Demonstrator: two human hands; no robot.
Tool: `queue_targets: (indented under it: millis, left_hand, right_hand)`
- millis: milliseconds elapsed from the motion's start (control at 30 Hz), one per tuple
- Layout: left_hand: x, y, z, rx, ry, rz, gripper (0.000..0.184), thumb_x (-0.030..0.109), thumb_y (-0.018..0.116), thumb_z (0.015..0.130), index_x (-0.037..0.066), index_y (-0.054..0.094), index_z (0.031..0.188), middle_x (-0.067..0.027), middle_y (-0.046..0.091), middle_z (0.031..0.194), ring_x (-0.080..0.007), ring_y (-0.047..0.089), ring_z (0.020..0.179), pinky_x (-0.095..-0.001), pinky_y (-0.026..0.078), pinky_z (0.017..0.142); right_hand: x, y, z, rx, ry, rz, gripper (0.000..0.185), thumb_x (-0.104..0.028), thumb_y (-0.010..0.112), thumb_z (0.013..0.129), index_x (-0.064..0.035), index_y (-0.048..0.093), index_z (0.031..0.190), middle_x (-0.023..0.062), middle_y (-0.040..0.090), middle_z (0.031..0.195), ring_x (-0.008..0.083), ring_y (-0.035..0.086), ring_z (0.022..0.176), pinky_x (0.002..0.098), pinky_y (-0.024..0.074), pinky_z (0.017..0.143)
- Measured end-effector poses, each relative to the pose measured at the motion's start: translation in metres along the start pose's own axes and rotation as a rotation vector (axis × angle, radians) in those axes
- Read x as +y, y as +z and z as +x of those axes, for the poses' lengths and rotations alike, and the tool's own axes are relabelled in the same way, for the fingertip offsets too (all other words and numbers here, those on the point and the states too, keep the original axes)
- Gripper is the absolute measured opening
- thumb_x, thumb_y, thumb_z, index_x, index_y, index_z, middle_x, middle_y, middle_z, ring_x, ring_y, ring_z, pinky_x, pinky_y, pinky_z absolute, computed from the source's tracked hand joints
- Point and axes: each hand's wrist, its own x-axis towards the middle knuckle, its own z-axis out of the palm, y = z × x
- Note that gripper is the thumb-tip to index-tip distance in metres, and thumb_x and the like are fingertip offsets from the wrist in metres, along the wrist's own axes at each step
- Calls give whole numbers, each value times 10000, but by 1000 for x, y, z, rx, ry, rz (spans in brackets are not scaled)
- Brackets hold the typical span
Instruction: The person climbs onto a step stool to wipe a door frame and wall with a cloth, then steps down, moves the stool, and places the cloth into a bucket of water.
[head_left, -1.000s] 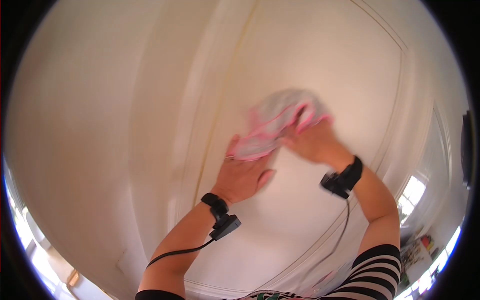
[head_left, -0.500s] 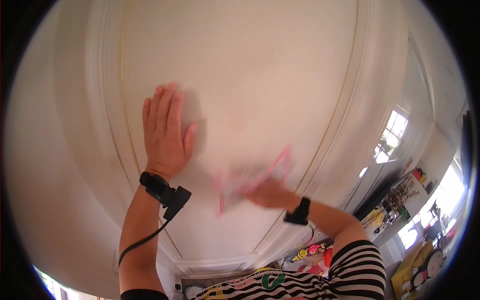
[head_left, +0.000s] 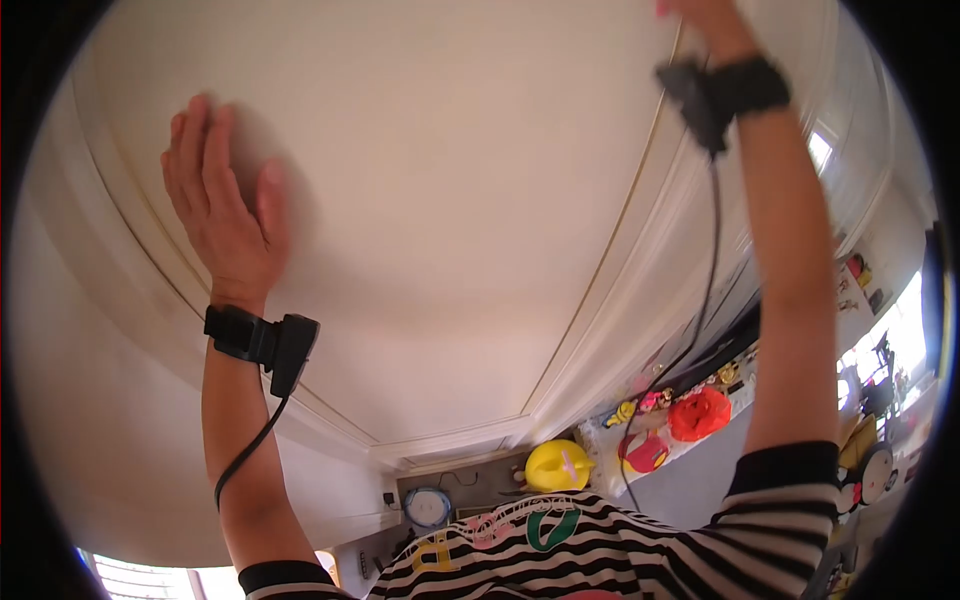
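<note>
A large cream-white panelled door with raised moulding fills most of the view. My left hand lies against it on the left side, fingers stretched upward and thumb apart, holding nothing. My right hand is raised to the top right, by the panel's moulding, and the frame's edge cuts off most of its fingers. Beside them shows a small pink bit of the cloth; the rest of this pink-edged cloth is out of view. Black straps with boxy devices and cables sit on both wrists.
Below right, a yellow rounded object stands near the door's foot. A bright red object and small colourful items lie on a light surface beside it. A blue-and-white round thing is on the floor. Windows shine at the far right.
My right hand has swept up and right from the lower middle of the door with the pink-edged cloth. My left hand stays flat on the door, now farther left and higher in view.
</note>
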Motion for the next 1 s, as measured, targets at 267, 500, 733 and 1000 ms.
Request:
queue_targets:
  millis: [267,500,733,1000]
  left_hand:
    - [14,-7,-3,-2,-7,5,457,169,497,844,-19,385,1245,-175,358,1321,-358,314,1228,-465,223,1016]
    - [19,-5,6,-10,-7,4,479,190,471,861,-29,344,1268,-206,307,1342,-373,262,1249,-469,203,1017]
    - [36,-12,23,-48,-179,260,536,323,386,889,27,303,1327,-207,245,1378,-382,185,1287,-543,120,1017]
    - [34,-10,22,-21,-165,223,539,302,385,875,8,308,1321,-212,240,1379,-382,182,1294,-533,117,1026]
  right_hand:
    - [-213,-132,-336,-909,148,897,342,-185,504,780,-117,542,1113,111,527,1147,299,454,1117,447,325,963]
    - [-33,-52,-120,-266,12,417,221,-279,495,819,-111,594,716,115,561,681,290,542,706,442,402,633]
    - [121,-47,26,38,161,-152,418,-336,422,846,-17,519,1097,264,447,1205,407,420,1113,512,283,957]
    - [-38,-122,-279,-504,519,474,264,-292,516,779,-112,578,963,110,556,1005,398,474,1043,584,319,917]
